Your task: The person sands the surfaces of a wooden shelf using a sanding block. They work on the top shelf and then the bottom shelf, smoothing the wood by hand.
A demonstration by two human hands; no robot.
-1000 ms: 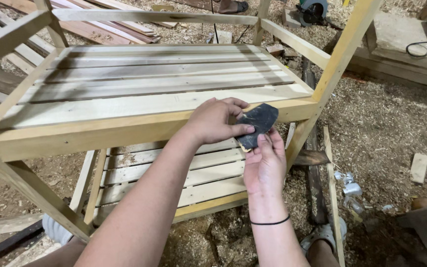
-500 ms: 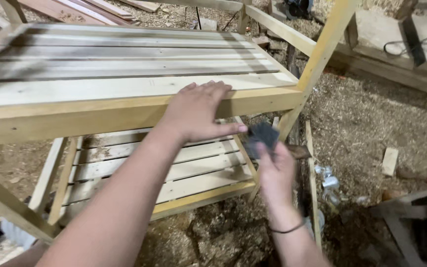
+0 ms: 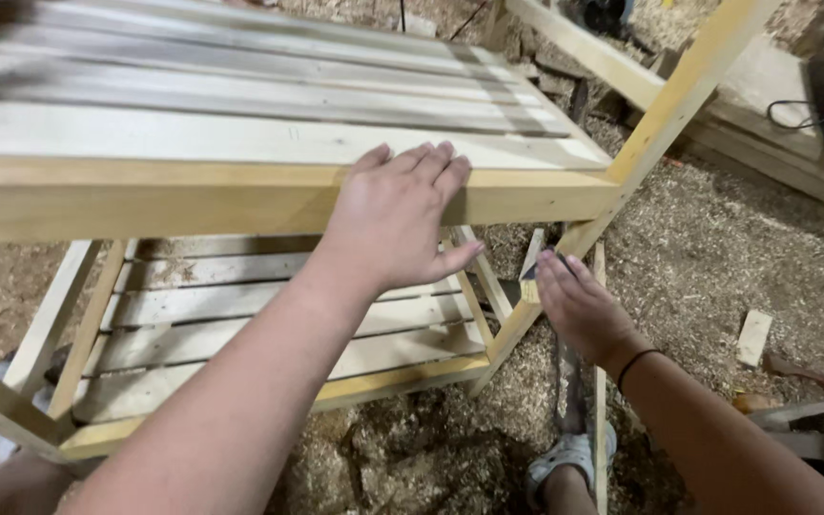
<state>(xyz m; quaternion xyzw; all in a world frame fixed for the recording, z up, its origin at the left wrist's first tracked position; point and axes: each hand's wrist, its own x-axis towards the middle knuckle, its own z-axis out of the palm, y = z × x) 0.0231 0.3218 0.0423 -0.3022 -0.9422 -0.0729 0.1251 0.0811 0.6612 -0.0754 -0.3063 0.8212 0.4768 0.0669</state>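
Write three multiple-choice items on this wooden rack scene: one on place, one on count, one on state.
1. Where does the left hand lie?
A. on the top shelf's front rail
B. on the lower shelf
C. on the ground

2. How many slatted shelves does the rack show?
A. one
B. two
C. four

3. How is the left hand?
A. fisted
B. gripping a hammer
C. open, fingers spread

Answers:
1 A: the palm rests on the rail.
2 B: top shelf and lower shelf.
3 C: flat and empty; the right hand holds a small dark piece by the leg.
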